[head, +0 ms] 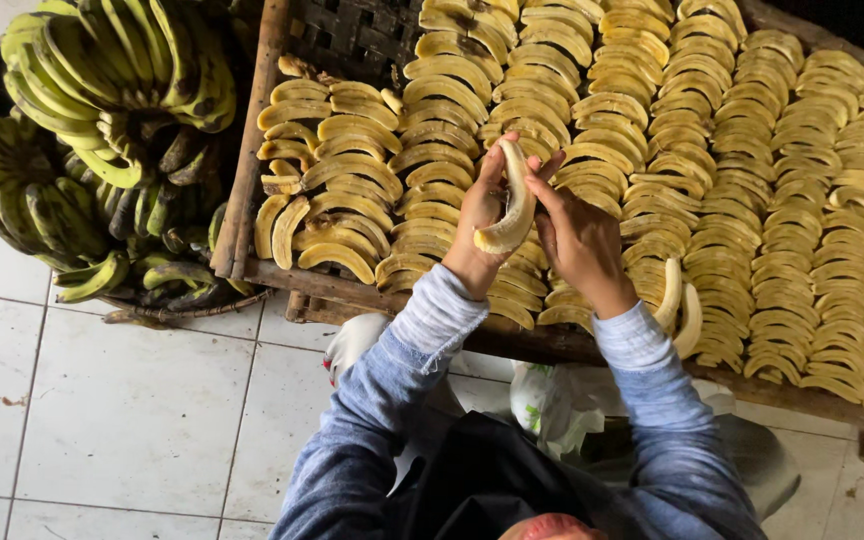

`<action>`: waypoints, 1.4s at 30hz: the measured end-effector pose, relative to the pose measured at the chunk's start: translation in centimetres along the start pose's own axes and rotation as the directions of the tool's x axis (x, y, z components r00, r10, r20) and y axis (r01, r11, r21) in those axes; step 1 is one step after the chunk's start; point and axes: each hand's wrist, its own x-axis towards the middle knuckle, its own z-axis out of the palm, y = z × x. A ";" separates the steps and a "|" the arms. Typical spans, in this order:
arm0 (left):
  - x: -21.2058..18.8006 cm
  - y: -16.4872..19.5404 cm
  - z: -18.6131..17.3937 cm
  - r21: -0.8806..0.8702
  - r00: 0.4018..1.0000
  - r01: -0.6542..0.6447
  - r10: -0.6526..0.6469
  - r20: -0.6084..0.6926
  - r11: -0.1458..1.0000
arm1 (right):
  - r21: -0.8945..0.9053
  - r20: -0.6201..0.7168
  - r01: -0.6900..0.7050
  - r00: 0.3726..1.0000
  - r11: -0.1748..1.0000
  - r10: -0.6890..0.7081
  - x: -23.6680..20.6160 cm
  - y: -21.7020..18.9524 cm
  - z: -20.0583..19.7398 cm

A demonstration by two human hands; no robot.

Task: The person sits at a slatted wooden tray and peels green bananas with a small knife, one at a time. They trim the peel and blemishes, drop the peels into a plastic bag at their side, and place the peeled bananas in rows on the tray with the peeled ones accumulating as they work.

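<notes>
Holding: a peeled banana (510, 215) is clasped by the left hand (479, 215) and right hand (574, 235) together.
Hidden: its lower end is covered by fingers.
Cut off: the wooden tray (248, 180) of peeled bananas (752, 200).

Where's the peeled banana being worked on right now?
In the head view, the peeled banana is centre frame, held between the left hand and right hand, above the wooden tray of laid-out peeled bananas.

A small fruit-drying workshop. Rows of peeled bananas (652, 150) cover a wooden rack (247, 170). Beside the rack, green bunches (102, 110) sit on tiled floor (122, 410).
</notes>
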 end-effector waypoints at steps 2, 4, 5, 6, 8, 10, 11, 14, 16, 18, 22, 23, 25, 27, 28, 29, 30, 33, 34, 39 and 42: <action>0.9 0.6 -0.9 -0.065 0.998 0.035 -0.031 0.047 0.997 | -0.029 0.036 -0.013 0.999 1.000 0.014 0.9 0.8 0.6; 1.4 1.1 -1.6 -0.089 0.999 0.049 -0.047 0.019 0.995 | -0.053 0.038 0.031 0.999 0.998 -0.029 1.7 1.7 1.1; 1.9 1.5 -1.8 -0.099 0.998 0.060 -0.059 0.010 0.993 | -0.069 0.035 0.052 0.998 0.996 -0.050 2.1 2.1 1.2; 2.2 1.8 -1.9 -0.074 0.998 0.051 -0.053 -0.030 0.996 | -0.076 0.037 0.055 0.998 0.996 -0.052 2.5 2.4 1.5; 2.9 2.4 -2.1 -0.023 0.993 0.033 -0.036 -0.109 0.999 | -0.089 0.043 0.060 0.997 0.994 -0.057 3.4 3.0 2.0; 3.7 3.2 -2.3 -0.078 0.991 0.068 -0.076 -0.111 0.995 | -0.112 0.081 0.043 0.996 0.993 -0.034 4.2 3.5 2.5; 4.0 3.6 -2.4 -0.106 0.989 0.084 -0.096 -0.113 0.991 | -0.123 0.102 0.034 0.995 0.992 -0.022 4.7 3.8 2.7; 4.0 4.1 -3.4 -0.004 0.978 0.079 -0.078 -0.194 0.997 | -0.102 0.099 0.055 0.994 0.993 -0.045 5.9 4.7 3.2; 3.7 4.4 -4.1 0.089 0.959 0.120 -0.092 -0.268 0.989 | -0.023 0.081 0.096 0.992 0.995 -0.094 6.7 5.3 3.4; 3.8 4.6 -4.8 0.132 0.957 0.144 -0.104 -0.270 0.981 | 0.011 0.083 0.121 0.989 0.993 -0.121 7.3 5.9 3.3; 4.5 4.6 -4.2 0.137 0.978 0.133 -0.108 -0.176 0.981 | -0.053 0.088 0.119 0.990 0.991 -0.114 8.9 6.8 2.3; 4.6 4.6 -3.7 0.138 0.980 0.126 -0.102 -0.169 0.982 | -0.078 0.084 0.114 0.991 0.990 -0.107 9.3 6.8 2.0; 4.9 5.1 -2.4 0.178 0.981 0.130 -0.101 -0.164 0.975 | -0.235 0.162 -0.085 0.979 0.968 0.125 10.1 6.7 1.0; 4.6 5.3 -1.3 0.181 0.984 0.126 -0.099 -0.149 0.975 | -0.184 0.178 -0.107 0.974 0.977 0.140 10.6 6.0 0.1; 4.6 5.5 -1.0 0.165 0.987 0.120 -0.099 -0.129 0.979 | -0.054 0.150 -0.027 0.988 0.998 0.035 10.7 5.5 -0.3; 4.8 5.6 -0.8 0.150 0.990 0.112 -0.097 -0.106 0.982 | 0.072 0.108 0.063 0.992 0.995 -0.070 10.8 5.0 -0.6; 4.8 5.8 -0.8 0.110 0.991 0.121 -0.113 -0.077 0.987 | 0.108 0.137 0.128 0.980 0.986 -0.143 10.8 4.3 -0.9; 4.8 6.0 -1.6 0.008 0.984 0.161 -0.160 -0.075 0.987 | 0.179 0.228 0.218 0.939 0.959 -0.256 10.3 2.9 -1.0; 4.8 6.2 -2.1 -0.010 0.978 0.174 -0.174 -0.113 0.985 | 0.162 0.257 0.203 0.936 0.966 -0.240 10.4 2.8 -0.8; 5.0 8.6 -4.0 -0.159 0.983 0.083 -0.107 -0.148 0.984 | 0.316 0.182 0.269 0.924 0.910 -0.336 14.3 5.4 1.3; 5.6 10.7 -4.2 -0.123 0.960 -0.082 0.045 -0.276 0.989 | 0.448 0.243 0.182 0.917 0.875 -0.315 20.2 8.7 3.1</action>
